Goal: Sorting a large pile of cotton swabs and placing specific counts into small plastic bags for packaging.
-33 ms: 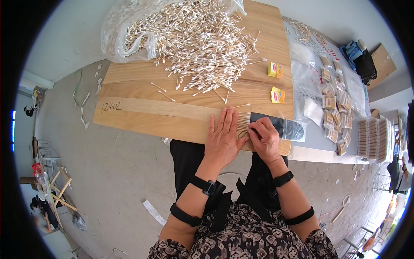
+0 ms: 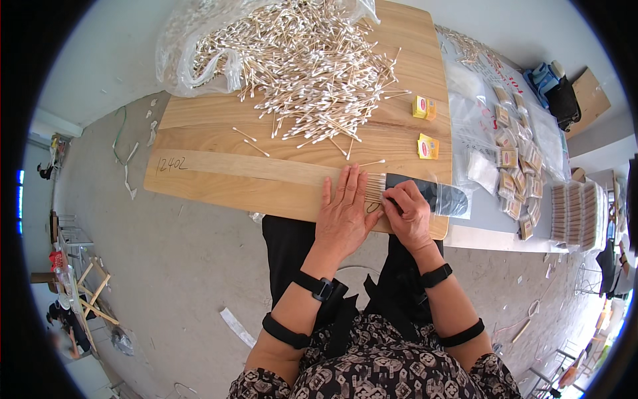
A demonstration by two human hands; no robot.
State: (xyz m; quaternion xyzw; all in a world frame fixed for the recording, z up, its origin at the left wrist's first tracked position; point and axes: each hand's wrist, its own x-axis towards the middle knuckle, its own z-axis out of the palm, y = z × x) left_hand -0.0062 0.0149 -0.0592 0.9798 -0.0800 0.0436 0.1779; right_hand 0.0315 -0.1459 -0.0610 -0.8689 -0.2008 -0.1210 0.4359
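My left hand (image 2: 340, 216) lies flat near the front edge of the wooden board, fingers stretched out over one end of a row of cotton swabs (image 2: 377, 181). Right beside it, my right hand (image 2: 410, 216) is closed in a pinch at the row's other end; what its fingertips grip is hidden. A flat black piece (image 2: 402, 180) adjoins the swabs and runs rightward into a clear plastic sleeve (image 2: 454, 201). Just beyond my left fingertips lies a loose swab (image 2: 373, 162).
A big heap of cotton swabs (image 2: 312, 73) spills from a clear bag (image 2: 174, 63) across the board's far side (image 2: 412, 40). Two small yellow packets (image 2: 428, 146) lie at right. Small swab packs (image 2: 508, 158) and stacked bundles (image 2: 577, 216) cover the grey table beyond.
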